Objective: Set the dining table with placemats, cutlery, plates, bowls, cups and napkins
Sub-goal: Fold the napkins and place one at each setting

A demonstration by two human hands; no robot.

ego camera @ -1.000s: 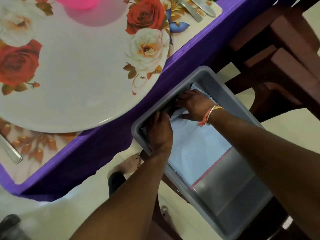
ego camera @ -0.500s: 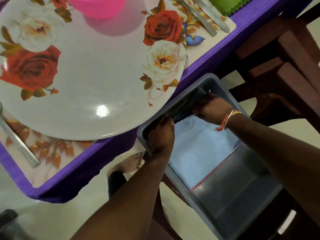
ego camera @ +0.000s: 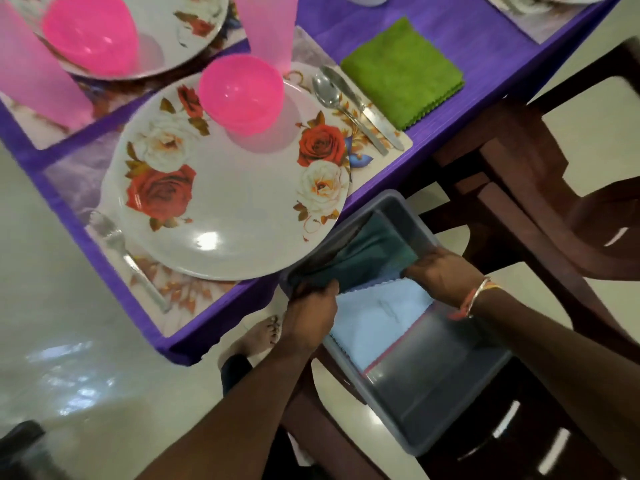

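Note:
A dark teal napkin [ego camera: 367, 252] is stretched between my two hands over the far end of a grey tub [ego camera: 446, 407]. My left hand [ego camera: 313, 308] grips its near left corner and my right hand [ego camera: 440, 275] grips its right edge. Under it in the tub lies a pale blue napkin [ego camera: 377, 313]. On the purple table [ego camera: 485, 36] a rose-patterned plate [ego camera: 221, 188] carries a pink bowl [ego camera: 240, 93] on a placemat [ego camera: 180, 289]. A spoon [ego camera: 332, 98] and knife [ego camera: 370, 112] lie right of the plate, a fork [ego camera: 117, 244] left of it. A folded green napkin [ego camera: 403, 69] lies beyond the knife.
The tub sits on a dark wooden chair [ego camera: 540, 455] beside the table edge. Another dark chair [ego camera: 554, 188] stands to the right. Pink cups [ego camera: 270, 26] and a second plate with a pink bowl [ego camera: 91, 38] are farther back. A bare foot [ego camera: 258, 336] shows on the tiled floor.
My hands have lifted the dark teal napkin up out of the tub's far end and spread it. The view has tilted up, showing more of the table.

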